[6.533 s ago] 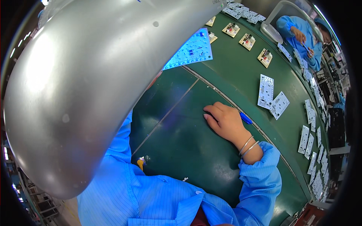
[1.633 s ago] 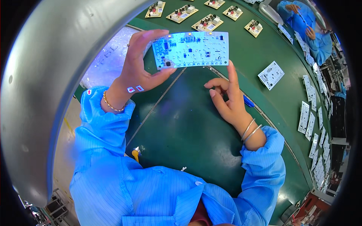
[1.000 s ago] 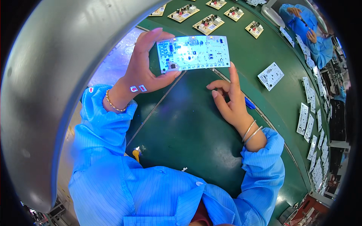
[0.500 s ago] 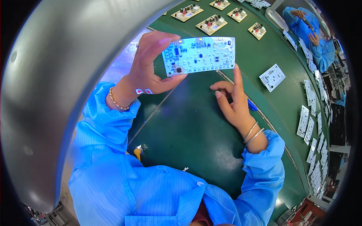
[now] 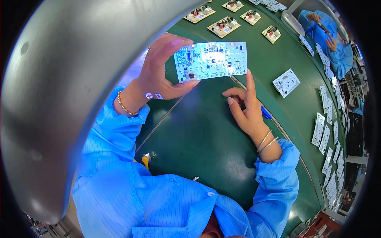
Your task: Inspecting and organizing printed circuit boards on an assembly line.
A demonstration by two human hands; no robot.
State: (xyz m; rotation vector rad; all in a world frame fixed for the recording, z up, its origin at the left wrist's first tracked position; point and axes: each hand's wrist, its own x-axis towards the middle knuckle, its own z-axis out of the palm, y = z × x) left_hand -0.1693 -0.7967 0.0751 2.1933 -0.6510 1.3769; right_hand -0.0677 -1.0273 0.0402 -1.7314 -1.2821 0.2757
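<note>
A white circuit board [image 5: 222, 59] with small dark parts is held up over the green bench under bluish light. Thumb and fingers of my left hand [image 5: 160, 73] pinch its left end. My right hand [image 5: 248, 105] holds nothing; its index finger points up and its tip meets the board's lower right corner, while the other fingers are bent and spread. Another white circuit board [image 5: 286, 83] lies flat on the bench to the right, apart from both hands.
A large grey lamp housing [image 5: 67, 91] curves across the left side. Tan boards [image 5: 224, 27] with upright components stand at the back. White boards [image 5: 318, 129] line the right side. A blue pen [image 5: 266, 112] lies behind my right wrist. A co-worker [image 5: 327, 39] sits at far right.
The held circuit board has tilted slightly, and its glare has shifted toward its middle. My left hand has moved a little to the right. My right hand has hardly moved.
</note>
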